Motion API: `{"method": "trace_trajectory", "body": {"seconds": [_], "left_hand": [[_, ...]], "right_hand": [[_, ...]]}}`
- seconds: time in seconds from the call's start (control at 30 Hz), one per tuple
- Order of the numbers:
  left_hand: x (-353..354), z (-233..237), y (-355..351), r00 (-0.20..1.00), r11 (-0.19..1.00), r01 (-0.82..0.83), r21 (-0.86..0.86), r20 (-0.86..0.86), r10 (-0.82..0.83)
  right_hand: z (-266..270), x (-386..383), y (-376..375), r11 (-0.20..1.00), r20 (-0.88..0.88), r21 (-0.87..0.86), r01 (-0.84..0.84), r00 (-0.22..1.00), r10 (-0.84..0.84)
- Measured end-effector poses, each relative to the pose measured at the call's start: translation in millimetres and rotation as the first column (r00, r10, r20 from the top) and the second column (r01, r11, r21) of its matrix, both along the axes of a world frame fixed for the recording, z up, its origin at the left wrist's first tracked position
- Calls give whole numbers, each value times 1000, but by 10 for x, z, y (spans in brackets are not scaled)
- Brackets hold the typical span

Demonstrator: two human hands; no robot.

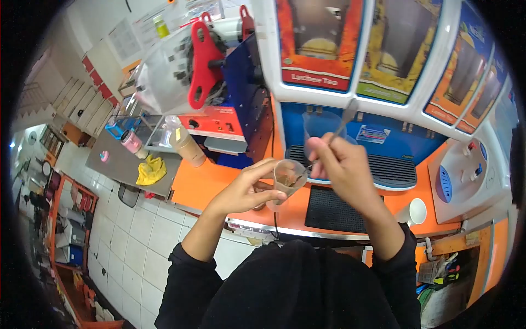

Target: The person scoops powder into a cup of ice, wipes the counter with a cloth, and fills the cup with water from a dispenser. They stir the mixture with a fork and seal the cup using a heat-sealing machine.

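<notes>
Person's left hand (246, 189) has its grip wrapped round a clear plastic cup (289, 176), held over the orange table (200, 186). The right hand (342, 170) is pinched shut on a long metal spoon (346, 116) dipping into it. Cup looks thin & light, prob squishy (easy to crush), so hold mid-wall w/ gentle pressure.

Quick headcount from where I'm standing: two hands, left hand (246, 189) and right hand (342, 170). Two clear cups, held cup (287, 178) and spare cup (322, 125). One long spoon (344, 119), one white cup (417, 211), one yellow cloth (150, 170), four drink panels (320, 44) (397, 49) (466, 66) (496, 82).
</notes>
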State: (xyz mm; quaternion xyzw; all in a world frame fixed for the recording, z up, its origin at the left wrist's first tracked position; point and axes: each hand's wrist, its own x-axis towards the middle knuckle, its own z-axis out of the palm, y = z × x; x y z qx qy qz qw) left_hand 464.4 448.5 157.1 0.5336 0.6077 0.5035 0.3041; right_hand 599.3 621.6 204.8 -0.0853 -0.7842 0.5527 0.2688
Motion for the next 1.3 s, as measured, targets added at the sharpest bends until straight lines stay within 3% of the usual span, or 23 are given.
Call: {"method": "trace_trajectory", "body": {"seconds": [0.07, 0.13, 0.2, 0.27, 0.33, 0.4, 0.5, 0.53, 0.6, 0.67, 0.7, 0.73, 0.83, 0.87, 0.93, 0.97, 1.03, 1.07, 1.13, 1.3], "left_hand": [[-72, -24, -176, 998, 999, -40, -21, 41, 40], [-193, -113, -282, 998, 999, -50, -14, 35, 51], [-291, -170, -376, 984, 1000, -24, -16, 174, 26], [-361, -201, -425, 980, 1000, -21, -14, 196, 23], [-447, -212, -452, 977, 1000, -17, -5, 211, 17], [-530, -232, -472, 973, 998, 4, 57, 231, -17], [-655, -273, -489, 995, 995, 47, 86, 89, -54], [-700, -260, -504, 994, 995, 48, 91, 89, -56], [-764, -245, -554, 987, 998, 66, 21, 146, -68], [-795, -292, -594, 984, 997, 70, 42, 161, -76], [-818, -304, -602, 982, 996, 67, 66, 174, -78], [-850, -304, -614, 982, 995, 73, 69, 172, -84], [-929, -310, -662, 986, 988, 98, 123, 126, -114], [-946, -324, -673, 982, 989, 109, 98, 142, -122], [-1004, -342, -685, 978, 989, 128, 69, 156, -138], [-1043, -350, -691, 978, 989, 127, 81, 154, -138], [-1081, -333, -705, 978, 987, 127, 95, 154, -140], [-1086, -290, -711, 978, 985, 130, 114, 151, -147], [-1119, -240, -700, 977, 981, 136, 138, 145, -156], [-1138, -232, -661, 971, 987, 148, 59, 179, -156]], "right_hand": [[26, -168, -110, 983, 90, 178, 47, 994, -64], [46, -334, -205, 990, 69, 137, 23, 997, -33], [58, -499, -291, 996, 53, 95, 1, 999, -6], [74, -675, -353, 926, 153, 372, -61, 988, 3], [104, -824, -411, 936, 128, 350, -31, 992, -15], [138, -946, -463, 833, 106, 551, -50, 994, -10], [174, -1028, -540, 878, 51, 475, -61, 998, 42], [183, -1047, -550, 902, -15, 429, -54, 998, 66], [185, -1054, -560, 854, 9, 513, -88, 995, 97], [199, -1074, -565, 985, 164, 150, -83, 985, 58], [196, -1081, -559, 994, 134, 111, -11, 991, -4], [146, -1097, -579, 993, 132, 114, -5, 991, -10], [50, -1045, -692, 931, 219, 364, 31, 968, -118], [64, -1034, -699, 932, 217, 361, 41, 968, -127], [78, -1005, -683, 983, 208, 20, -184, 962, 176], [97, -983, -659, 984, 207, 19, -177, 964, 169], [148, -948, -619, 915, 127, -94, -391, 907, 401], [168, -934, -646, 917, 127, -91, -387, 909, 397], [195, -910, -708, 917, 32, 240, -317, 947, 319], [160, -1005, -692, 910, 5, 244, -335, 939, 344]]}}
